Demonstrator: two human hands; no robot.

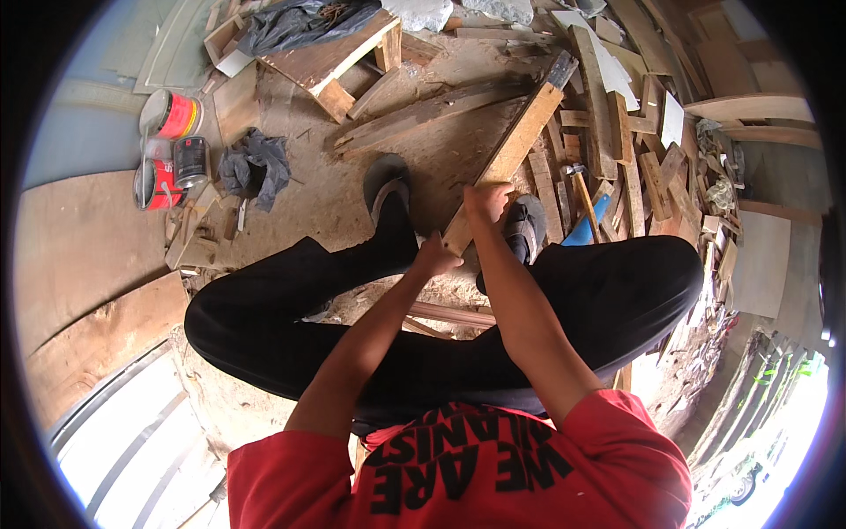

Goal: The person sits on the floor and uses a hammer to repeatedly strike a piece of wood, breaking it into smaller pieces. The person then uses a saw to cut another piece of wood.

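Wooden plank (518, 145) held aslant toward one o'clock

At ten o'clock, three paint cans (190, 163) are grouped, with a crumpled dark plastic bag (256, 167) lying beside them. At eleven o'clock, a low wooden table (330, 55) is partly covered by dark sheeting (304, 26). At the centre, the near end of the wooden plank is gripped by the left hand (438, 257), its fingers curled around the wood. Farther along, toward one o'clock, it is clasped by the right hand (487, 201), with fingers bent; whether they are pressed together cannot be told. At two o'clock, a blue object (579, 234) is partly hidden by a hammer (584, 198), with scrap wood (597, 115) strewn nearby.
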